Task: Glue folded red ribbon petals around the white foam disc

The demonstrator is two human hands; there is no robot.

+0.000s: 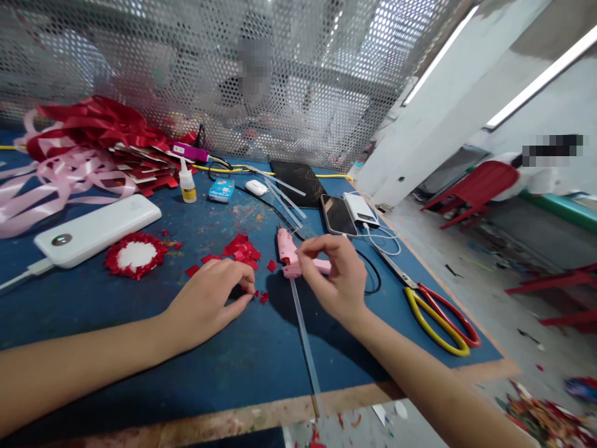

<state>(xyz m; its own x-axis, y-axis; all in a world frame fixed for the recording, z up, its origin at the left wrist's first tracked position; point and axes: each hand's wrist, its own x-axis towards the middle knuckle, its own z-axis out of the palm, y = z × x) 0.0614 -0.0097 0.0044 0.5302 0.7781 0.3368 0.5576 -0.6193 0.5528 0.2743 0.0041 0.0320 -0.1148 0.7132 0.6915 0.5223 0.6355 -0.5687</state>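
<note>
My left hand (212,298) is low over the blue table, thumb and forefinger pinched together at a small bit of red ribbon. Just behind it lies a loose pile of red ribbon squares (241,247). My right hand (336,274) is closed in a pinch above the pink hot glue gun (288,246), partly covering its handle; what the fingertips hold, if anything, is too small to make out. From the gun's rear a long clear glue stick (304,339) runs toward the table's front edge. To the left rests a round white disc edged with red ribbon (136,255).
A white power bank (100,229), glue bottle (187,183), small blue box (221,190) and heaped ribbons (97,134) occupy the left and back. Spare glue sticks (284,205), a phone (339,214), another power bank (361,208) and large scissors (436,314) lie rightward.
</note>
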